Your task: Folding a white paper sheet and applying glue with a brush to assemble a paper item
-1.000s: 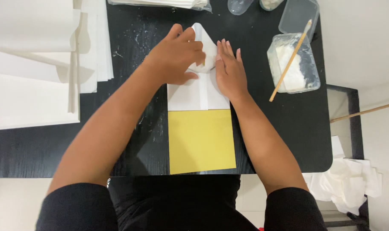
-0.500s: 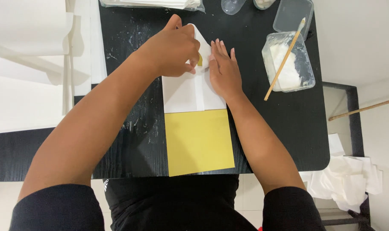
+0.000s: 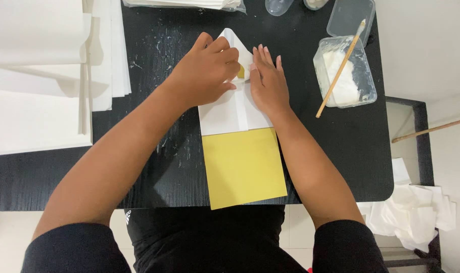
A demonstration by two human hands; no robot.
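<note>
Head view: the paper (image 3: 235, 108) was pressed on the bench (image 3: 154, 45) by the flat right hand (image 3: 268, 83) and pinched by the left hand (image 3: 207, 71).

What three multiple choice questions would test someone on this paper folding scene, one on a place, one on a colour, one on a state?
1. Where does the wooden stick rest?
A. In the clear plastic tub of white paste
B. On the stack of white sheets
C. On the floor

2. What colour is the lower, unfolded part of the paper?
A. Blue
B. Yellow
C. Red

3. How is the right hand placed?
A. Closed in a fist
B. Raised off the table
C. Flat, fingers extended, on the white folded flaps

Answers:
1. A, the stick leans in the tub at the table's right.
2. B, a yellow sheet shows below the white flaps.
3. C, the palm presses the paper beside the left hand.
</note>
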